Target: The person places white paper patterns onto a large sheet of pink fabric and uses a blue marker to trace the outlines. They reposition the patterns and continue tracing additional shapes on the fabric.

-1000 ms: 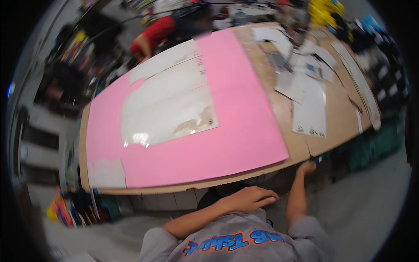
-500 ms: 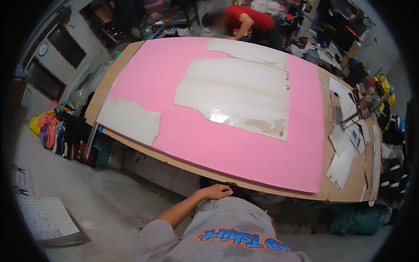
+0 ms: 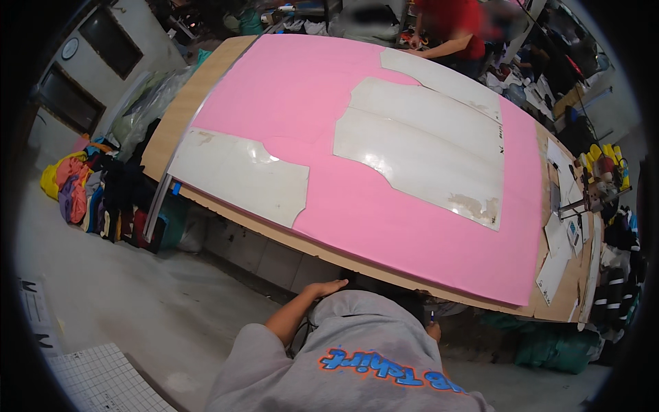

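My left hand (image 3: 325, 288) rests at my waist, close under the table's front edge, with its fingers stretched out and nothing seen in them. Low at my right side, my right hand (image 3: 434, 331) is closed round a slim pen (image 3: 432, 316) that points upward; most of that hand is hidden by my shirt. Before me a broad sheet of pink fabric (image 3: 412, 240) covers much of the table. On it lie a white pattern piece (image 3: 237, 172) at the near left, large white pattern pieces (image 3: 419, 151) right of the middle, and a narrower one (image 3: 439, 79) behind them.
Brown board (image 3: 182, 96) shows round the fabric. A metal rail (image 3: 157, 209) juts out at the left corner. Paper pieces (image 3: 553, 271) and a metal device (image 3: 597, 189) are at the right. A co-worker in red (image 3: 449, 31) leans at the far edge. Clothes (image 3: 96, 185) are piled left.
My right hand with the pen has come into view. My left hand has shifted slightly left, fingers straighter. The whole view has turned, and the co-worker appears further right and more upright.
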{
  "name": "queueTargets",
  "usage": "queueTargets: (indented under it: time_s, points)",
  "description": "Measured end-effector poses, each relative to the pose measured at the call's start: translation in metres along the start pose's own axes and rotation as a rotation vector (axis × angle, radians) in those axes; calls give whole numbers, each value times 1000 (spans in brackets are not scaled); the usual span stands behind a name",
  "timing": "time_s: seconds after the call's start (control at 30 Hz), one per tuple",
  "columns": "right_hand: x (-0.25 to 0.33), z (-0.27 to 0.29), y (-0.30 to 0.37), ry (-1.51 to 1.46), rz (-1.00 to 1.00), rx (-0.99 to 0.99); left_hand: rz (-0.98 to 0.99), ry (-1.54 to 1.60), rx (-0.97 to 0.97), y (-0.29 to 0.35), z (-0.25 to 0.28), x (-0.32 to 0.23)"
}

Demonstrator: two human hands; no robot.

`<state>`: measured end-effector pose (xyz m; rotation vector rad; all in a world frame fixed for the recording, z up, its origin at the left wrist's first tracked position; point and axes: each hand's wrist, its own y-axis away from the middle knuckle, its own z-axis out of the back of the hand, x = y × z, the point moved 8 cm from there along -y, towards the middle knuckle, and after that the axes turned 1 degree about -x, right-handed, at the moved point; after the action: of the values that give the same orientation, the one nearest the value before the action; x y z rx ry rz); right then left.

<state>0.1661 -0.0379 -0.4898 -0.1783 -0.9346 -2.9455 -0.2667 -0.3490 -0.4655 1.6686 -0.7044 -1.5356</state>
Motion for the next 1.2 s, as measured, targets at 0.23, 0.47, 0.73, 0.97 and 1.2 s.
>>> queueTargets:
  time_s: [0.23,0.47,0.73,0.97,1.2]
  points:
    - [-43,-55,-45,44,23,20,84,-33,4,-13,15,64]
    - [-1,-55,-59,-80,44,41,102,-190,50,1,35,57]
    - [21,-99,-41,-67,194,173,130,-294,79,4,43,61]
    - [17,-53,-14,-73,76,59,113,-406,117,-12,45,51]
    - [45,12,39,-102,63,19,119,-497,157,-23,40,53]
